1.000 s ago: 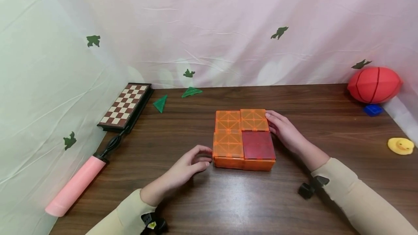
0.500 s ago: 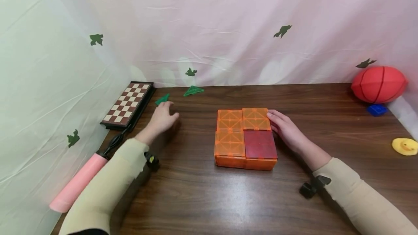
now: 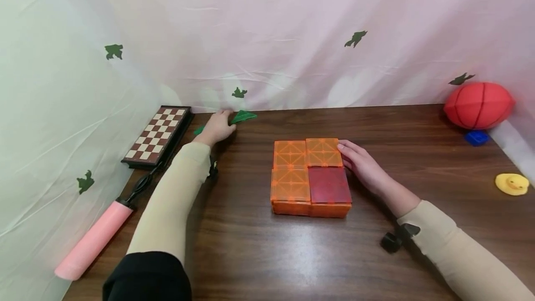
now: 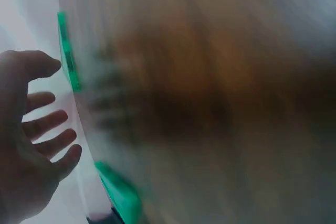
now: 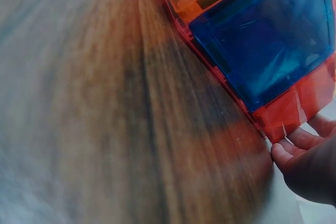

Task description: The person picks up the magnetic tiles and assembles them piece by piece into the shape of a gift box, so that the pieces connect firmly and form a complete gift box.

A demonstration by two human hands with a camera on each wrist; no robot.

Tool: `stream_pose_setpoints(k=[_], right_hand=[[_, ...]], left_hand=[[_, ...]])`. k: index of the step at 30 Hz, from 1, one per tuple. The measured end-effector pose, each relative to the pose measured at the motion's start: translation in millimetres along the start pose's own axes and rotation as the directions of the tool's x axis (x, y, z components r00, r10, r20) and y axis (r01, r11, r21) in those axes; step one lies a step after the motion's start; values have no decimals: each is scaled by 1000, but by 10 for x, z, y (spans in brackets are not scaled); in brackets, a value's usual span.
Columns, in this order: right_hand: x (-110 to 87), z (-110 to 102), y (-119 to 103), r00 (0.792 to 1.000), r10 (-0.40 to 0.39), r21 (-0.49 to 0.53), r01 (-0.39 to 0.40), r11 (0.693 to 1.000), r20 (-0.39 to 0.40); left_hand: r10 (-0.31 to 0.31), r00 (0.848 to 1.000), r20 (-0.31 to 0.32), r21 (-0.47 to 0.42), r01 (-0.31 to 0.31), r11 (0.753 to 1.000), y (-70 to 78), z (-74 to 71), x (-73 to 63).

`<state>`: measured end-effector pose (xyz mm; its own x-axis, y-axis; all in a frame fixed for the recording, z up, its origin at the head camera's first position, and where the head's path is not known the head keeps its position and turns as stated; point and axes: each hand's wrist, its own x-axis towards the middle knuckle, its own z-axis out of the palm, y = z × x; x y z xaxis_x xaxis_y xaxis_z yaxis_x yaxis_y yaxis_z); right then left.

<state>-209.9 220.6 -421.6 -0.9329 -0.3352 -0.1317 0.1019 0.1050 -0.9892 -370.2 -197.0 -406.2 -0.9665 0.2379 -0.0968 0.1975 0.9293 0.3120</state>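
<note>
A low box of translucent magnetic tiles stands mid-table, topped by several orange squares and one dark red square. In the right wrist view its side shows a blue tile between orange and red ones. My right hand rests its fingertips against the box's far right corner. Near the back edge, my left hand hovers with fingers spread and nothing held. It is between two green triangular tiles: one just beyond its fingers, the other partly hidden behind the hand.
A folded checkered game board lies at the left, with a pink hand pump in front of it. To the right are a red ball, a blue block and a yellow toy duck. A cloth backdrop borders the table.
My left hand has left the box's left side and reached forward and left, then over to the green triangular tiles. My right hand stays at the box's corner.
</note>
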Motion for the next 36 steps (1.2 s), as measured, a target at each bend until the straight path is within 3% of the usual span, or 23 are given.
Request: stream_pose_setpoints(k=[7, 14, 22, 31, 36], right_hand=[[25, 48, 6, 1000, -10, 9, 10, 1000, 7], [10, 71, -6, 1000, -10, 8, 10, 1000, 6], [-22, 57, -31, 1000, -4, 19, 4, 1000, -2], [-25, 34, -12, 1000, 2, 27, -2, 1000, 3], [-21, 14, -8, 1000, 0, 30, 0, 1000, -6]], left_hand=[[-28, 999, 43, 43, 26, 999, 175, 73, 174], [-80, 994, 68, 44, 77, 996, 199, 112, 154], [-57, 996, 64, 30, 55, 998, 196, 123, 123], [-65, 990, 128, 59, 58, 997, 220, 71, 122], [-47, 991, 122, 12, 46, 999, 275, 20, 125]])
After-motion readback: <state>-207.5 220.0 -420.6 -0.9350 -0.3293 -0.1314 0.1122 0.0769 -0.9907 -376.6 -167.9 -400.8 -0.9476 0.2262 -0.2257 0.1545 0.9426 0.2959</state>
